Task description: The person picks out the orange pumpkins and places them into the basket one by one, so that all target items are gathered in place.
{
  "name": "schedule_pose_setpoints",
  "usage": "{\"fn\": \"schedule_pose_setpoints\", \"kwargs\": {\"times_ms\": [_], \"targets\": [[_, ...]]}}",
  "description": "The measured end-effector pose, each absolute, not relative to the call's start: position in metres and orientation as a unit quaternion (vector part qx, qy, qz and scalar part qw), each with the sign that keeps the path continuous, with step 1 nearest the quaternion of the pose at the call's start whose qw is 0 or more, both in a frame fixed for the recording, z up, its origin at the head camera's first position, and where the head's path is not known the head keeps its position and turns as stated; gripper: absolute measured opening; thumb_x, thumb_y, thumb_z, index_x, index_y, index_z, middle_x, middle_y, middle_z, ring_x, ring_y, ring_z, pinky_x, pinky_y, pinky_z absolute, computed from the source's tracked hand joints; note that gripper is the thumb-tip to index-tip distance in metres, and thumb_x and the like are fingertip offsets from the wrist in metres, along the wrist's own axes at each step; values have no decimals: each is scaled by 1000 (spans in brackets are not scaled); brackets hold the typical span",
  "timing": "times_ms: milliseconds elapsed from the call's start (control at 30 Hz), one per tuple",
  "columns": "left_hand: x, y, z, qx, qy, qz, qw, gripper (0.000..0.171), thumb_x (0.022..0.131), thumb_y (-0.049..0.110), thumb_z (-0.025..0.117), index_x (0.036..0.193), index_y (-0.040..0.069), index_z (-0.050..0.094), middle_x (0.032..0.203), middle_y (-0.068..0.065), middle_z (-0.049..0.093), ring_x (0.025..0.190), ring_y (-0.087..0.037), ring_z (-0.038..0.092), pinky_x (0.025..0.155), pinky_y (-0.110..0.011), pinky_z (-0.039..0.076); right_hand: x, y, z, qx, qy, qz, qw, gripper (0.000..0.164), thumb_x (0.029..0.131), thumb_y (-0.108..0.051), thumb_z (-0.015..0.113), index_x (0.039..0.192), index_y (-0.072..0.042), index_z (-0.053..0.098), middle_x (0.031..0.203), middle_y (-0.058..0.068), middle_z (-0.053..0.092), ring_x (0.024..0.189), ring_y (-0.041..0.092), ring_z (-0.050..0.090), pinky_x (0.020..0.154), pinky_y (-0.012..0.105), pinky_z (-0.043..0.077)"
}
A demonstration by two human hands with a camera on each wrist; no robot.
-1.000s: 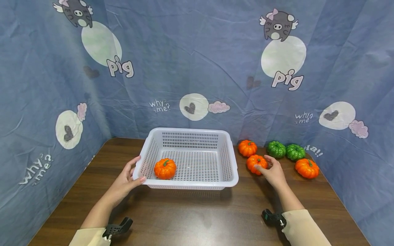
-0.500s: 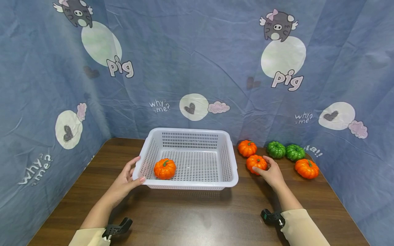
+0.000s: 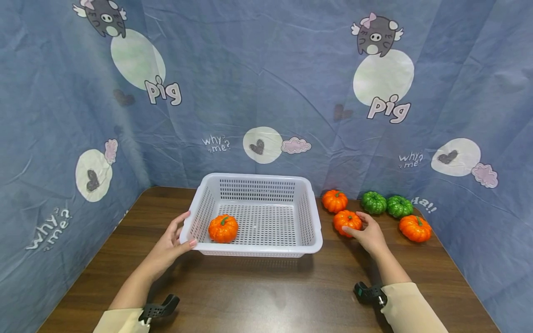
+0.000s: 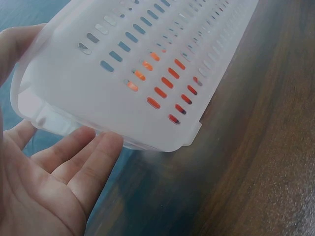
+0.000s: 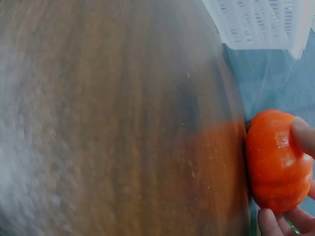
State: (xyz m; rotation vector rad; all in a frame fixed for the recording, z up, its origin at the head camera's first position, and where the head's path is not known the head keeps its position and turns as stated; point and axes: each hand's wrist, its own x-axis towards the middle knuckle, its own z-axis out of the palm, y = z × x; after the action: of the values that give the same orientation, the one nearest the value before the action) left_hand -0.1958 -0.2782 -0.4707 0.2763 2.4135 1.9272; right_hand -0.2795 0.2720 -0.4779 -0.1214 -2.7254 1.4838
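A white perforated plastic basket (image 3: 260, 249) stands on the table, one small orange pumpkin (image 3: 223, 228) lying in its front left part. My left hand (image 3: 170, 243) grips the basket's left end, thumb over the rim and fingers against the outer wall; the left wrist view shows those fingertips (image 4: 110, 140) at the rim. To the right of the basket, my right hand (image 3: 370, 233) holds another orange pumpkin (image 3: 347, 221) between thumb and fingers. In the right wrist view this pumpkin (image 5: 278, 162) sits at the tabletop, the thumb on its upper side and fingers beneath.
Behind the held pumpkin is another orange pumpkin (image 3: 335, 200). Two green pumpkins, a left one (image 3: 374, 202) and a right one (image 3: 399, 206), lie further right, with an orange pumpkin (image 3: 415, 228) near the table's right edge. A blue printed curtain (image 3: 266, 92) hangs around the wooden table (image 3: 258, 296).
My right thumb has shifted slightly on the pumpkin's front left side. The left hand, the basket and the other pumpkins stay where they were.
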Motion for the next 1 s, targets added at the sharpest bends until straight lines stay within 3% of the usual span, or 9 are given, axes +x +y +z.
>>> {"fn": "schedule_pose_setpoints", "kwargs": {"times_ms": [400, 633, 1000], "targets": [[-196, -279, -470, 90, 780, 619, 20, 86, 94, 9, 67, 159, 17, 11, 151, -29, 35, 112, -12, 57, 88, -21, 50, -276, 274, -476, -46, -879, 474, 12, 80, 86, -27, 81, 148, 2, 39, 147, 30, 41, 127, 43, 49, 100, 49, 43], [-194, -278, -469, 95, 774, 626, 19, 85, 94, 7, 66, 159, 16, 11, 150, -30, 35, 114, -17, 58, 88, -22, 50, -273, 274, -471, -40, -881, 472, 18, 78, 86, -28, 80, 147, 1, 40, 147, 29, 42, 123, 42, 52, 93, 42, 48], [-191, -276, -464, 94, 768, 633, 23, 87, 94, 8, 67, 159, 15, 10, 150, -31, 35, 111, -12, 59, 87, -21, 50, -265, 273, -453, -28, -876, 480, 27, 76, 87, -27, 79, 146, 2, 41, 145, 30, 44, 126, 44, 51, 100, 48, 45]]}}
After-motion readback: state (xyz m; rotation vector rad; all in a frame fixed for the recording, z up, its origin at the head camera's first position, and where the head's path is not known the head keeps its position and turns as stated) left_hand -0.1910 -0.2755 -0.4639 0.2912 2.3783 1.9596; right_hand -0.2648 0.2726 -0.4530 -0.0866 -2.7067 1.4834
